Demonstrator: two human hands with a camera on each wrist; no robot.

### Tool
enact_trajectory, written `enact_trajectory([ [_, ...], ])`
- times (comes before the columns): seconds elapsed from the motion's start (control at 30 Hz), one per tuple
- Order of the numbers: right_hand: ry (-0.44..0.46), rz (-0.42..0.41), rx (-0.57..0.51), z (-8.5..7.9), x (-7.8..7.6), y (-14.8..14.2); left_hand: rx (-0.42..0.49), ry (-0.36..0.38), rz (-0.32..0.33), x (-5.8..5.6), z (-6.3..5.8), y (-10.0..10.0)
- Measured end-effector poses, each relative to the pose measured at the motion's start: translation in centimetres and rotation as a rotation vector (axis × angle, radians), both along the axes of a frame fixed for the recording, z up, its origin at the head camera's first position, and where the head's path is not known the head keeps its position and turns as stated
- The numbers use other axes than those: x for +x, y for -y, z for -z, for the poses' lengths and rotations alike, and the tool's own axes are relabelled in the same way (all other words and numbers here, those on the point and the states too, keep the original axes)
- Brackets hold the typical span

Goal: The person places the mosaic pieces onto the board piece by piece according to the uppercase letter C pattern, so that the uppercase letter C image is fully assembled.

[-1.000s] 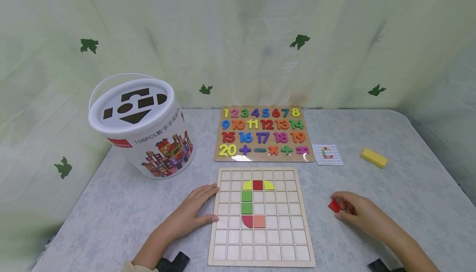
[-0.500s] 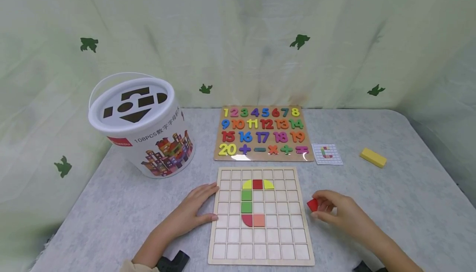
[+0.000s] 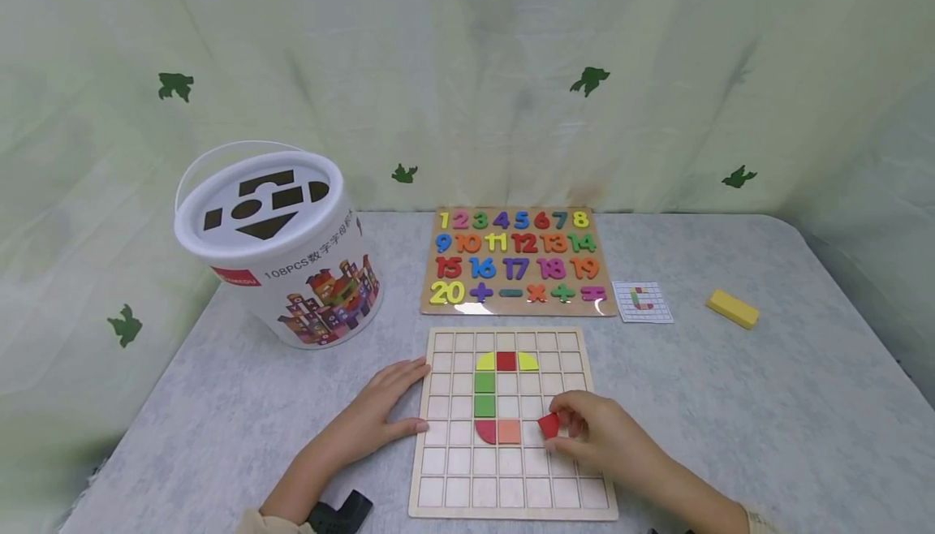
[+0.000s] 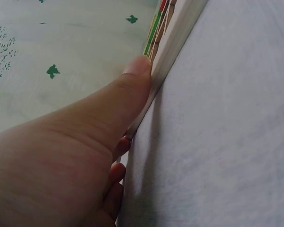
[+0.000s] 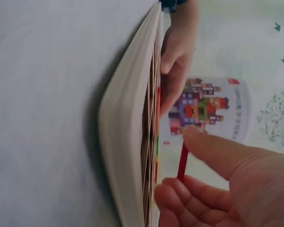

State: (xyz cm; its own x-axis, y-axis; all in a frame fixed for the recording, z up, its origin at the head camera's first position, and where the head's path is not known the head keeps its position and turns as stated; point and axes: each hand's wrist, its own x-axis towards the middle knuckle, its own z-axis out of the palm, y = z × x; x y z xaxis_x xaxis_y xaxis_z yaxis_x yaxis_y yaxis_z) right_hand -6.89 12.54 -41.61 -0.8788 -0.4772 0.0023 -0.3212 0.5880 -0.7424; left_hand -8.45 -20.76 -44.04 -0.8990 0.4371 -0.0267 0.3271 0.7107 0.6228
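Observation:
Over the right part of the wooden grid board point(image 3: 514, 506), my right hand point(image 3: 609, 441) pinches a thin red tile point(image 3: 549, 426) between thumb and fingers. The right wrist view shows the red tile point(image 5: 182, 161) edge-on, apart from the board. My left hand point(image 3: 372, 416) rests at the board's left edge, thumb and fingertips touching the frame, fingers fairly straight. Lying in the grid are a red square point(image 3: 506, 361) between two yellow quarter circles, two green squares point(image 3: 484, 394) below on the left, then a dark red quarter circle point(image 3: 485, 432) beside a salmon square point(image 3: 509, 432).
Behind the board lies a number puzzle point(image 3: 516, 262), with a small pattern card point(image 3: 643, 302) to its right. Farther right is a yellow block point(image 3: 734, 309). A white lidded bucket point(image 3: 281, 250) stands at back left, before a pale curtain point(image 3: 504, 112).
My right hand has carried the red tile leftward from the bare table on the right to above the grid board. The left hand has stayed at the board's edge.

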Motion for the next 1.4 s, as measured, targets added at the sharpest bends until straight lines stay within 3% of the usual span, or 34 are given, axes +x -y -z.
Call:
enact_trajectory([
  [0.37,-0.069,0.001,0.121,1.2,-0.3,1.4,0.0,0.003,-0.004,-0.1,0.1,0.0],
  [0.7,-0.113,-0.073,0.045,1.4,-0.2,1.1,0.002,0.003,0.005,-0.2,0.1,0.0],
  [1.13,-0.138,-0.033,0.134,1.4,-0.5,2.3,-0.025,0.018,-0.014,-0.2,-0.2,0.1],
  [1.3,-0.074,-0.037,0.133,0.5,-0.5,1.7,-0.109,0.001,-0.013,-0.1,-0.4,-0.1],
  [1.4,-0.106,-0.013,0.164,-0.5,-0.7,1.0,-0.204,-0.045,-0.008,0.2,-0.9,-0.5],
])
